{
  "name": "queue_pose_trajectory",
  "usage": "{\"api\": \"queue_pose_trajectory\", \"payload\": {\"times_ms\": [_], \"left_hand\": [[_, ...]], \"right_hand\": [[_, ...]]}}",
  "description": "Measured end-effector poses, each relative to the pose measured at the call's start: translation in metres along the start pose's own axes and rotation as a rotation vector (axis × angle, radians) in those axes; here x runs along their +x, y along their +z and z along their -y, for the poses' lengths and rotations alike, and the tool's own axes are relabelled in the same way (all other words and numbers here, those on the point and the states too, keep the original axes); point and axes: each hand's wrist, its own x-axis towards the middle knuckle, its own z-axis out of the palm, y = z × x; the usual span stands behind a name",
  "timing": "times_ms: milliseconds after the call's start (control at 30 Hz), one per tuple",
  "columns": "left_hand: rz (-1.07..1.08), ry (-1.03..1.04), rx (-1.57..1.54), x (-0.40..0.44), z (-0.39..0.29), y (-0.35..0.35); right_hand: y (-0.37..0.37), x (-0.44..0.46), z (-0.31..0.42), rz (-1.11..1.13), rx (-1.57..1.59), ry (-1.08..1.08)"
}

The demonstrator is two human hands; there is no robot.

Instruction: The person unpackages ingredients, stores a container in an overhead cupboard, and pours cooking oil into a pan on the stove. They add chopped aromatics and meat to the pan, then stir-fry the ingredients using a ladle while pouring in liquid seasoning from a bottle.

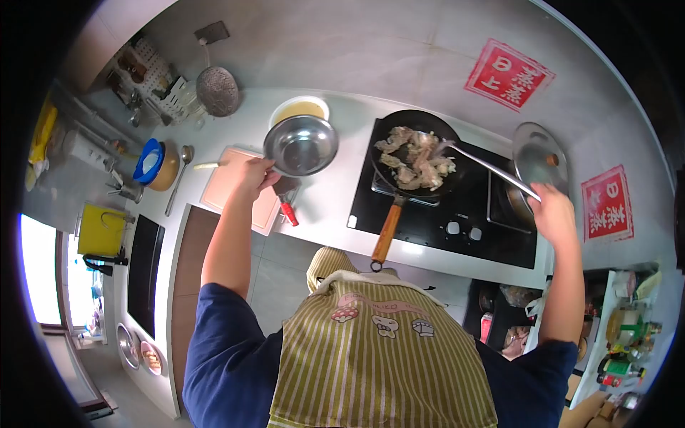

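My left hand (pixel 255 176) is closed on the rim of an empty steel bowl (pixel 302 146), held over the counter beside a pink cutting board (pixel 239 191). My right hand (pixel 554 212) grips the end of a long metal spatula (pixel 498 172). The spatula's head reaches into a black frying pan (pixel 401 116) and touches the pale, partly browned meat pieces (pixel 410 173) there; its exact shape is hard to make out. The pan sits on the left burner, its wooden handle (pixel 387 232) pointing towards me.
Behind the bowl stands a white dish (pixel 319 102) with yellowish contents. A red-handled tool (pixel 288 212) lies by the board. A glass lid (pixel 540 158) leans at the right of the black stove (pixel 428 232). At the left are a blue bowl (pixel 148 160) and a spoon (pixel 178 178).
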Motion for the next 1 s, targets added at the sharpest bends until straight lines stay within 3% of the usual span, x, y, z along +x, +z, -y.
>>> {"api": "queue_pose_trajectory", "payload": {"times_ms": [200,400,533,667,767,1000], "left_hand": [[-0.358,-0.087,-0.177,-0.023,0.065,-0.118],[-0.667,-0.148,-0.462,0.021,0.122,-0.190],[-0.731,-0.066,-0.670,0.044,0.127,-0.213],[-0.815,-0.049,-0.656,0.065,0.118,-0.229],[-0.785,0.078,-0.524,0.074,0.103,-0.237],[-0.522,0.051,-0.596,0.153,0.058,-0.228]], "right_hand": [[0.058,0.000,0.037,0.081,0.046,0.122],[0.081,0.019,0.070,0.079,0.032,0.145],[0.071,0.020,0.052,0.070,0.078,0.203],[0.085,0.050,0.067,0.031,0.024,0.263],[0.104,0.070,0.083,0.007,0.043,0.248],[0.118,0.074,0.130,0.124,0.196,0.266]]}}
